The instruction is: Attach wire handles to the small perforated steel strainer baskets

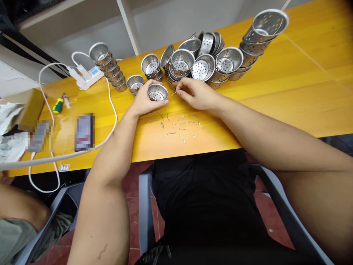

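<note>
My left hand [146,99] is wrapped round a small perforated metal cup [158,92], its open mouth facing up. Just to the right, my right hand [194,92] pinches a thin curved wire [173,94] between thumb and forefinger; part of the wire is hidden by the fingers. The wire's free end points toward the cup, with a small gap between them. Below both hands, several loose curved wires [180,127] lie spread on the yellow table [217,136]. A short stack of similar cups [135,82] stands right behind my left hand.
Many perforated cups [202,68] are piled at the back, with a tall leaning stack [266,27] to the right and another stack [103,55] at left. A power strip [89,78], white cable [111,99], phone [83,131] and green-yellow screwdriver [57,105] lie left. Another person's leg [22,206] shows lower left.
</note>
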Action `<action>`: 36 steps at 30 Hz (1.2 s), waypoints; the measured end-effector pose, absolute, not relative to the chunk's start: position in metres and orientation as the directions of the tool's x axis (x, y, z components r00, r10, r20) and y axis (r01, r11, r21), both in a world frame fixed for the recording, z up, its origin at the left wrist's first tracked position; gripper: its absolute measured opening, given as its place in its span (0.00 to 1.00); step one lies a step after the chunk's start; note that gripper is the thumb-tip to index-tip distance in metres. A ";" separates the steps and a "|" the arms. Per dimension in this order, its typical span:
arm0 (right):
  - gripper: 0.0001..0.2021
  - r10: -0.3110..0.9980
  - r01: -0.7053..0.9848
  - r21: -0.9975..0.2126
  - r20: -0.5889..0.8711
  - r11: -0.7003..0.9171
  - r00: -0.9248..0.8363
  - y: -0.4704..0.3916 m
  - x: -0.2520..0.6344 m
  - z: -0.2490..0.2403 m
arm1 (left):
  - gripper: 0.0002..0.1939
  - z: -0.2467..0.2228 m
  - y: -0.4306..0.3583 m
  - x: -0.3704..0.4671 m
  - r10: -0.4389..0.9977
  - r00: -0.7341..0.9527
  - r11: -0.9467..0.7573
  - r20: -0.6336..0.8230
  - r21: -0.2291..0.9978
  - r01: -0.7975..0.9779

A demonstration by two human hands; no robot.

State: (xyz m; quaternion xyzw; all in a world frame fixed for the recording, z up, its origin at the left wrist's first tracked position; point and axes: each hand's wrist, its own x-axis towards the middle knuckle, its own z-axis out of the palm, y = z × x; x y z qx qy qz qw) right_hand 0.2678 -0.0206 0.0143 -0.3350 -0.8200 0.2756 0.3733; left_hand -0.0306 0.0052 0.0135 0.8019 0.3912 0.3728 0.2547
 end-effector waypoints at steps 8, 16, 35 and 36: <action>0.07 0.754 0.328 -0.708 0.442 0.626 -0.485 -0.015 0.267 0.009 | 0.52 0.014 0.005 -0.030 0.821 0.407 -0.560 0.401 0.706 0.433; 0.05 0.737 0.328 -0.684 0.468 0.651 -0.487 -0.014 0.267 0.007 | 0.54 0.013 0.004 -0.029 0.815 0.410 -0.571 0.410 0.694 0.440; 0.09 0.721 0.304 -0.679 0.490 0.669 -0.491 -0.019 0.267 0.009 | 0.57 0.012 0.006 -0.031 0.816 0.419 -0.567 0.399 0.695 0.441; 0.09 0.720 0.305 -0.676 0.494 0.671 -0.488 -0.018 0.267 0.008 | 0.57 0.011 0.006 -0.031 0.815 0.419 -0.568 0.400 0.695 0.441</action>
